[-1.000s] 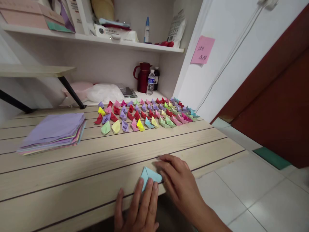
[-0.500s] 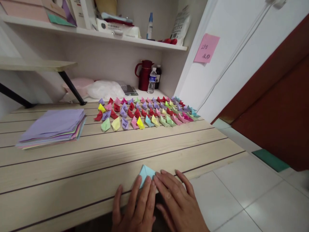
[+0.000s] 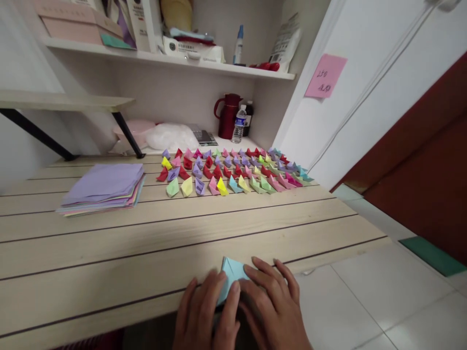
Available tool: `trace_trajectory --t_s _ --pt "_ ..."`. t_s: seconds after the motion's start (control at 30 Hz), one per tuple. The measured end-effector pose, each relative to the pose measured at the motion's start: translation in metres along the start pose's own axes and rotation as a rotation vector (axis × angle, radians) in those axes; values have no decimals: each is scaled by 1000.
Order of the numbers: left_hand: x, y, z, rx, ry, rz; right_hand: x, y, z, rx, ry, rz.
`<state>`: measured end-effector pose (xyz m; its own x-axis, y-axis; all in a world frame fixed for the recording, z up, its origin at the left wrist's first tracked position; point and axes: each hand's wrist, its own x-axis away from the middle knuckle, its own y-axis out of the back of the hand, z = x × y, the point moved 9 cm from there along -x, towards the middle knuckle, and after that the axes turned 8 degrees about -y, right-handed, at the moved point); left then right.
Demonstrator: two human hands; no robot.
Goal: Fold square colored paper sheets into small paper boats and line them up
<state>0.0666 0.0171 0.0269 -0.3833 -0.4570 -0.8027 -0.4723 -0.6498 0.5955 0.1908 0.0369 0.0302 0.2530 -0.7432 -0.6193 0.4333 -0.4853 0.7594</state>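
Observation:
A light blue folded paper (image 3: 231,271) lies at the near edge of the wooden table (image 3: 109,253). My left hand (image 3: 206,316) presses on its left part with fingers stretched flat. My right hand (image 3: 272,301) lies beside it, fingers flat on the paper's right part. Both hands cover most of the paper; only its upper corner shows. Farther back stand rows of several small folded paper boats (image 3: 233,170) in many colours. A stack of coloured paper sheets (image 3: 104,187), purple on top, lies at the left.
At the back stand a dark red jug (image 3: 228,115), a water bottle (image 3: 239,124), a pink bowl (image 3: 133,131) and a white bag (image 3: 171,136). A shelf (image 3: 164,56) above holds boxes and bottles. A pink note (image 3: 324,77) sticks to the white wall at right. Tiled floor lies right of the table.
My right hand has drawn back from the paper's far side to lie flat next to my left hand. The view has shifted slightly leftward.

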Motion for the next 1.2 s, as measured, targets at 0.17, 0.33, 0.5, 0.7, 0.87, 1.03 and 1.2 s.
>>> trace_trajectory --t_s 0.17,0.33,0.5,0.7,0.87,1.03,1.2 --pt "-1 9 1 55 69 -8 -2 0 -7 -98 -108 5" --pt "3 10 12 140 189 21 -14 9 -8 -220 -148 10" --pt "1 8 20 318 366 96 -22 18 -10 -454 -214 80" --pt "-1 13 35 702 685 29 -27 6 -23 -890 -597 222" --pt "9 -22 30 1312 964 42 -26 -20 -19 -1311 -910 269" --pt "10 -32 30 1473 1229 -58 -39 0 -2 -971 -732 124" --pt "0 -19 41 1453 1368 -97 -43 4 8 -900 -675 145"
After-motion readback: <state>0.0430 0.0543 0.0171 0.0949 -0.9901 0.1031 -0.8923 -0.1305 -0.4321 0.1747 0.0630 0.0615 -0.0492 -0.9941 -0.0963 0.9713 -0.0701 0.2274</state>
